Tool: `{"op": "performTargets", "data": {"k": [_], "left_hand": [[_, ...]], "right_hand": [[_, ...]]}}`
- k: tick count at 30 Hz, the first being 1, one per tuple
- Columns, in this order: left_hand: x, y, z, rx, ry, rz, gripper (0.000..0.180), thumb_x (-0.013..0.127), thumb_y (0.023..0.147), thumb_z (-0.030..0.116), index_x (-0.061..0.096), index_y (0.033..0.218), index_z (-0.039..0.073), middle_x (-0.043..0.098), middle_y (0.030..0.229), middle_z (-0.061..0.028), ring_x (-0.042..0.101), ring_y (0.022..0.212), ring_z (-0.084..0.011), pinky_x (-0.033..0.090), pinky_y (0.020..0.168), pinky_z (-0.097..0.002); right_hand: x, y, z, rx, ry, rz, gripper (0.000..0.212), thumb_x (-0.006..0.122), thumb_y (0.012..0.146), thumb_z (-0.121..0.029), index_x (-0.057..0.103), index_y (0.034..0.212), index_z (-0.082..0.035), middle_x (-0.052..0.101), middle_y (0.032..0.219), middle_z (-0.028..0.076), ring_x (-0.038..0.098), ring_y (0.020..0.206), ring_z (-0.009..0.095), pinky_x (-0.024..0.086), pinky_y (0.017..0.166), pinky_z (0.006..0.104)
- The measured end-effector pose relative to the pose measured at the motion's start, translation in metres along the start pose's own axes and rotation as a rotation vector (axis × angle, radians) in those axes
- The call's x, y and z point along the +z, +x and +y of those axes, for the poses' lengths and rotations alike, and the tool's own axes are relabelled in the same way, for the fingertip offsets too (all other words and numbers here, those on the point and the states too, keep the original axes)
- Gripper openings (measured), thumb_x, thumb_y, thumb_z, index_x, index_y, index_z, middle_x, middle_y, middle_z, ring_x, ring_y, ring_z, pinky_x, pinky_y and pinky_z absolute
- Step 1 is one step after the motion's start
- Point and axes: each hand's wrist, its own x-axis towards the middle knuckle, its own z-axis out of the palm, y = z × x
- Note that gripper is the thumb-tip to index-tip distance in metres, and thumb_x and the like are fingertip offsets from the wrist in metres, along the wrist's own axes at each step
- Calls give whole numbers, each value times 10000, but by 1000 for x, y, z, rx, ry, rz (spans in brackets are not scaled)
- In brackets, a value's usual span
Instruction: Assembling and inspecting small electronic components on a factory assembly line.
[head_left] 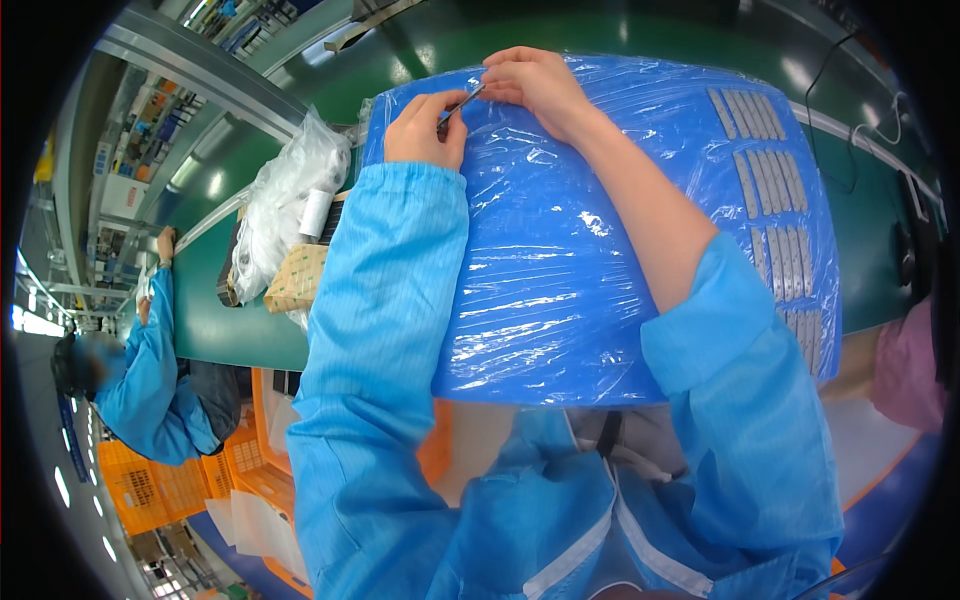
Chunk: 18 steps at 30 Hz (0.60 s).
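Nearest the body, a film-wrapped blue board (pixel 560 300) spreads across the middle of the frame under both forearms. Toward its far edge, in the upper middle, the left hand (pixel 427 128) pinches a slim dark piece (pixel 463 104) between thumb and fingers, tilted up toward the right. Just beyond its upper end, the right hand (pixel 535 88) curls its fingers close; whether they grip the tip or merely hover there, I cannot tell.

The piece looks light, narrow and fairly stiff, perhaps smooth enough to twist in a loose pinch. The lower end seems the surer hold, with the other hand steadying the tip; how fragile it is does not show.

Around it, nearest first: orange crates (pixel 150 490) sit at lower left, off the surface (pixel 225 325). A tan wrapped piece (pixel 296 278), a white roll (pixel 316 214) and a crumpled clear bag (pixel 280 205) crowd the left sleeve and would hamper a sideways sweep that way. Silver bars (pixel 770 182) lie in four groups down the board's right side, beside the right forearm. The wrinkled, glossy film may let small parts slide. Farther off, a metal rail (pixel 200 70) crosses the upper left.
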Motion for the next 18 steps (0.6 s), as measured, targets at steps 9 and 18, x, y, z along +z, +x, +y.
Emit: {"op": "performTargets", "data": {"k": [9,18], "left_hand": [[-2,1,5,-58,40,-20,194,648,834,39,702,1017,69,693,925,-109,672,757,-218,549,716,-315],[-2,0,3,-29,23,-33,182,650,828,36,703,999,65,689,911,-104,668,757,-218,545,704,-312]], "right_hand": [[-1,0,1,-7,16,-10,281,604,867,-59,563,1102,90,622,994,181,671,923,241,561,833,296],[0,0,-1,22,-2,16,260,604,874,-66,571,1086,82,620,1001,169,662,913,213,555,840,291]]}}
